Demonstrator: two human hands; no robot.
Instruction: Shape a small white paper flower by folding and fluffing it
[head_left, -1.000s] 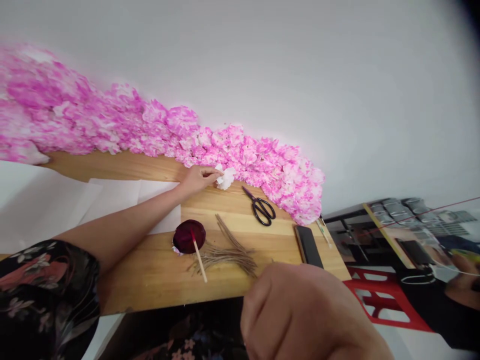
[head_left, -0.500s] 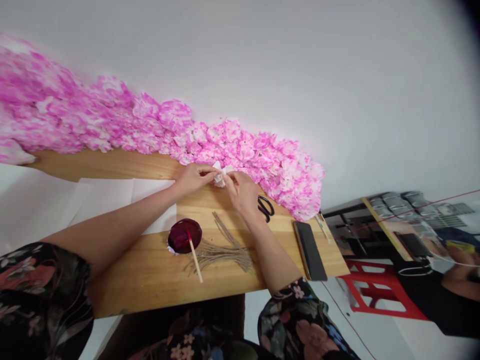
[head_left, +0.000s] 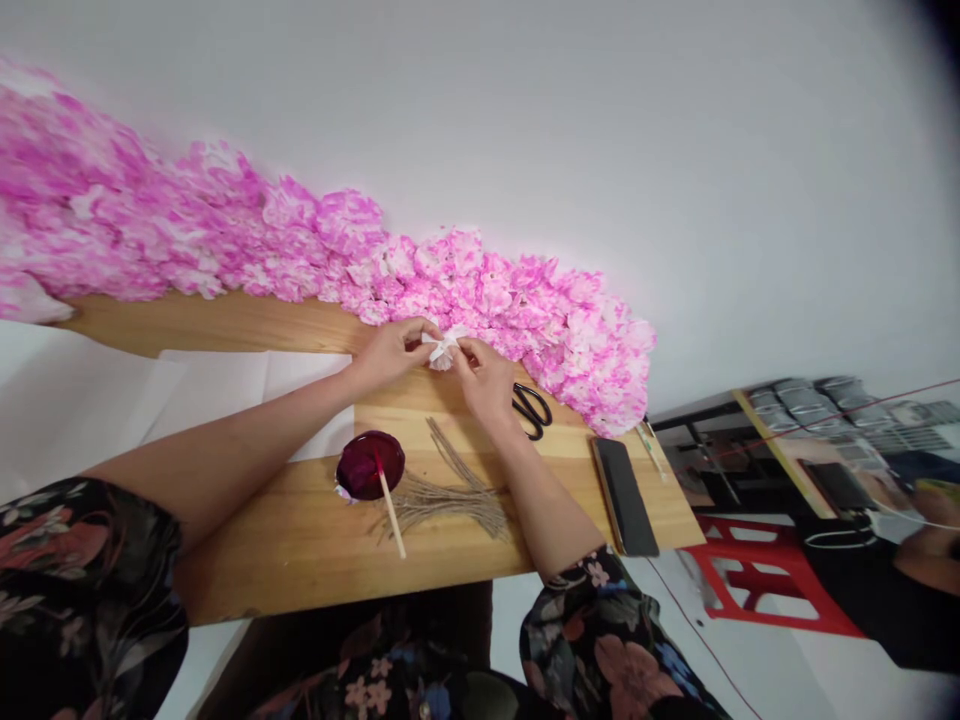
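A small white paper flower point(head_left: 445, 347) is held between my two hands above the far side of the wooden table. My left hand point(head_left: 394, 350) pinches its left edge with thumb and fingers. On the other side, the closed fingertips of my right hand point(head_left: 484, 378) grip its right edge. Closer to me stands a bowl of dark red dye point(head_left: 360, 465) with a wooden stick point(head_left: 391, 515) leaning in it. Thin brown twine strands point(head_left: 457, 505) lie beside the bowl. Black-handled scissors point(head_left: 532, 410) rest just right of my right hand, their blades hidden.
A long heap of pink and white paper flowers point(head_left: 225, 235) lines the back of the table point(head_left: 300, 575). White paper sheets point(head_left: 217, 395) lie at left, a black phone point(head_left: 625, 497) at right. Beyond are a red stool point(head_left: 772, 580) and another person's arm point(head_left: 934, 550).
The white paper flower looks more spread between my fingers, and my hands have drawn slightly apart. The view has shifted a little.
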